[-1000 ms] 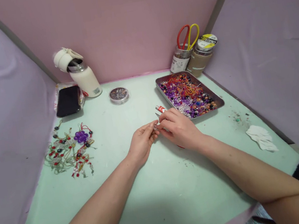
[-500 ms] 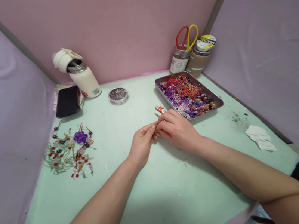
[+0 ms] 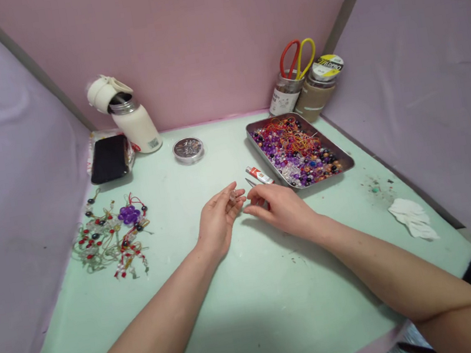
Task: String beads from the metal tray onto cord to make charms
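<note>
Small clear bead piece (image 3: 233, 196) up in the left hand (image 3: 215, 218), lightly pinched near the ends of thumb and fingers, over the green tabletop (image 3: 223, 321). Right hand (image 3: 280, 208) just beside, fingers half curled, thumb apart from the forefinger; no telling from this view about a fine thread in its grasp. Chief risk, by judgement: a slip of the beads out of so light a pinch, from a turn of the left wrist or a tug on any unseen thread, then a roll across the smooth top. After that, a scratch or snag from the pointed metal tip (image 3: 249, 182) by the right knuckles, and a nudge to the red-and-white lighter (image 3: 257, 174) near the same fingers. Next outward, the shallow metal tray (image 3: 346, 163), heaped with loose purple, black, clear and orange beads (image 3: 274, 151), with a tangle of red and yellow cords (image 3: 298, 138) on top; near enough to the right hand for a spill from a careless knock. Farther off, a round case (image 3: 188, 150), contents unclear; a labelled jar (image 3: 283, 100) with red and yellow loop handles (image 3: 281, 63) upright in it; beside it a brown jar (image 3: 313, 101), contents hidden. Away at left, a cream bottle (image 3: 138, 126), lid tipped back, inside not visible, liable to spill onto the black phone (image 3: 110, 159) if bumped.
</note>
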A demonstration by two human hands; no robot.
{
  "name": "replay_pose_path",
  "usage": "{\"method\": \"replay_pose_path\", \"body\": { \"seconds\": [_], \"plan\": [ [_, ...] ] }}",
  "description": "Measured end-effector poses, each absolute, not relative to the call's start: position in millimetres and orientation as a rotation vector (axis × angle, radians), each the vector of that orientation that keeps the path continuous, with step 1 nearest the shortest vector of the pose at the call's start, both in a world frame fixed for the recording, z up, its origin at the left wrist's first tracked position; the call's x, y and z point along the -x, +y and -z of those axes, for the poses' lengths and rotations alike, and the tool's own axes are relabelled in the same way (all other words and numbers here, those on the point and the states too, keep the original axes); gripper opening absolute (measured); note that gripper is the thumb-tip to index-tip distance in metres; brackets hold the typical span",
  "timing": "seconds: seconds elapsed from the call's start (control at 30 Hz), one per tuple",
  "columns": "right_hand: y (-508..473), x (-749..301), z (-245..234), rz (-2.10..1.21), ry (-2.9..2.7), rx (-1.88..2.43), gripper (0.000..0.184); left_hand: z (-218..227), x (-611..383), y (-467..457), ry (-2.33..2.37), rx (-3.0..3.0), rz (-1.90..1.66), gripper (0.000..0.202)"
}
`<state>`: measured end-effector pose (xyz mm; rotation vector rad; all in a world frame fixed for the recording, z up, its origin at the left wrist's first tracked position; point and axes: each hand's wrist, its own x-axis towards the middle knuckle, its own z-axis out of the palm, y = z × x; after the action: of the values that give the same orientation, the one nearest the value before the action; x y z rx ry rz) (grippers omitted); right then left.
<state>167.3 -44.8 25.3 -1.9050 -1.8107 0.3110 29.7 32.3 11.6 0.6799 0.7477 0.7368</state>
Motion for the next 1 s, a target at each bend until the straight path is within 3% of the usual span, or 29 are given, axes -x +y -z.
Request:
{"method": "replay_pose_path", "body": {
  "seconds": [0.1,0.37,0.5,0.6,0.83,1.0],
  "plan": [
    [-44.5,-166.6,-23.9,-0.339,-1.806,1.916,0.011,-13.1,-29.7,32.6,0.750,-0.674,-0.735,0.022],
    [-45.5,-175.0,-25.7,-0.221,-1.620,1.882,0.017,-10.7,-22.1,49.7,0.756,-0.807,-0.909,0.014],
    [-45.3,-179.0,-31.0,-0.271,-1.469,1.849,0.020,-11.5,-17.1,60.6,0.592,-0.618,-0.820,0.019],
    [-44.5,-179.5,-32.9,-0.425,-1.338,1.745,0.020,-11.3,-16.0,61.6,0.541,-0.570,-0.731,0.020],
    [-39.5,-166.1,-29.4,-1.221,-0.890,1.185,0.025,-8.7,-19.7,49.2,0.582,-0.981,-0.609,0.027],
    [-35.9,-160.9,-22.7,-1.338,-0.835,1.147,0.029,-8.9,-20.3,45.4,0.679,-1.293,-0.611,0.031]
  ]
}}
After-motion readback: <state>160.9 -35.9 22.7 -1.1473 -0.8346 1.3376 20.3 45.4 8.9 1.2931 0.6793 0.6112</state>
